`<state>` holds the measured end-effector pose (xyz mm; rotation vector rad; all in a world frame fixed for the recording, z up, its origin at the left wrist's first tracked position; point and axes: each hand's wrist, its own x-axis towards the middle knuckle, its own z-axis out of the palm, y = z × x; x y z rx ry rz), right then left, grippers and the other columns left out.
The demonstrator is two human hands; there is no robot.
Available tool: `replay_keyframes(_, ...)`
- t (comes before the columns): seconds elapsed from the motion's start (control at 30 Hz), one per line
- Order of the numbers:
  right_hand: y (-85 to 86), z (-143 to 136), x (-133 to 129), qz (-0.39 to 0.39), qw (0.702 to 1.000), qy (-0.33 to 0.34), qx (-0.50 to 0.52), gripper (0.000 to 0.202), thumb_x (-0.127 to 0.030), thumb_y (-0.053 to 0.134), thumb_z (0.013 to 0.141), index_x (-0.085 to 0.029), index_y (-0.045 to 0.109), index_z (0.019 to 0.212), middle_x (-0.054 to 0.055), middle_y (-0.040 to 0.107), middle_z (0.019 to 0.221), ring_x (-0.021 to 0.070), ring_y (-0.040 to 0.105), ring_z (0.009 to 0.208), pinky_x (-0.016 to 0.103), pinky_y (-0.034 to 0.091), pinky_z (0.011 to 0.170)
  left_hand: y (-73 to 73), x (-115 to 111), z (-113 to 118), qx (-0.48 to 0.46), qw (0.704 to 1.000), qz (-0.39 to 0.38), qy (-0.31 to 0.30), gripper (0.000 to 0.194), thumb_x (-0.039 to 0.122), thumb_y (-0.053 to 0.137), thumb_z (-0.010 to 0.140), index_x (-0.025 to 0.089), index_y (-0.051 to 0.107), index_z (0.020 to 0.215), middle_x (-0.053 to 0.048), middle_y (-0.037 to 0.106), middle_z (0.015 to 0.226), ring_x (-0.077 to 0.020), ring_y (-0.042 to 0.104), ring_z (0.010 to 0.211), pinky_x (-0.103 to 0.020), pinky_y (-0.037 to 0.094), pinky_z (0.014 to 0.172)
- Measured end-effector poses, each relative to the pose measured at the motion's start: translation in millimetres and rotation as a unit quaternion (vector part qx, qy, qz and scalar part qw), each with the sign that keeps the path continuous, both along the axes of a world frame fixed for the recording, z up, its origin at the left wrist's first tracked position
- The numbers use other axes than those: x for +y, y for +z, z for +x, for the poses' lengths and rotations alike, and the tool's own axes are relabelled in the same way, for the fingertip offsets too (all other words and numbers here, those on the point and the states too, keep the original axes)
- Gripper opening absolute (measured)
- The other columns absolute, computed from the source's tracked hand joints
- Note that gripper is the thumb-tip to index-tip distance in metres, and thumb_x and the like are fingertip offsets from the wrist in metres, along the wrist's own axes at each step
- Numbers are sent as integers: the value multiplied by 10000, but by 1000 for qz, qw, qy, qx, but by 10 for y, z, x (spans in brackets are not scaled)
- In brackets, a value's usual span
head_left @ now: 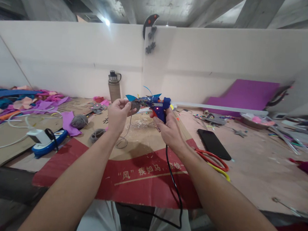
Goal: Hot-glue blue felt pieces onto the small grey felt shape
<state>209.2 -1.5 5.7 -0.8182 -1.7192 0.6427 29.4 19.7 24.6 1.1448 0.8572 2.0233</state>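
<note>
My right hand (170,128) is wrapped around the handle of a blue hot glue gun (159,110) with a small red light on its side. The gun's grimy nozzle points left, towards a small grey rounded piece (135,106) pinched in my left hand (120,114). Whether the nozzle touches the piece, I cannot tell. From near the left hand a strand of grey yarn (128,131) hangs down to the cardboard. A loose coil of grey yarn (97,135) lies beside my left forearm. The gun's black cord (172,178) drops past the table's front edge.
Under my hands lies red and brown cardboard (141,175). On the left are a power strip (49,144), a grey yarn ball (79,121) and coloured scraps (28,104). A bottle (114,87) stands behind. Scissors (214,159) and a phone (213,144) lie right.
</note>
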Motion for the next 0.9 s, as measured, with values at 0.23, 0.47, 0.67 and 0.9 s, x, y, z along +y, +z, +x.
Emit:
replay_keyframes(0.23, 0, 19, 18, -5, 1000, -2, 17, 382, -326, 500, 920, -283, 455, 1297, 78, 634, 1104, 223, 590, 926, 377, 513, 718, 5, 19, -13, -2, 1000, -1, 3, 112, 190, 732, 709, 171, 625, 735, 10, 625, 692, -122, 637, 651, -295, 614, 675)
replay_keyframes(0.47, -11, 27, 43, -4, 1000, -11, 22, 314, -324, 496, 919, -272, 491, 1229, 79, 639, 1081, 222, 586, 925, 376, 514, 715, -12, 33, -25, -10, 1000, 10, 8, 87, 171, 708, 721, 178, 623, 738, 7, 633, 691, -127, 640, 645, -281, 601, 636)
replay_keyframes(0.67, -24, 29, 54, -5, 999, -8, 36, 326, -317, 506, 913, -272, 488, 1236, 78, 637, 1088, 215, 583, 917, 382, 518, 730, 13, 10, -13, -12, 1000, 3, 7, 86, 162, 705, 722, 179, 620, 724, 8, 623, 682, -123, 628, 638, -278, 598, 643)
replay_keyframes(0.9, -34, 31, 78, 1, 999, -7, 49, 310, -300, 525, 908, -279, 500, 1216, 74, 629, 1087, 213, 574, 917, 386, 524, 733, 16, 11, -18, -13, 1000, 5, 6, 91, 176, 702, 719, 171, 613, 734, 6, 630, 698, -129, 643, 645, -306, 610, 658)
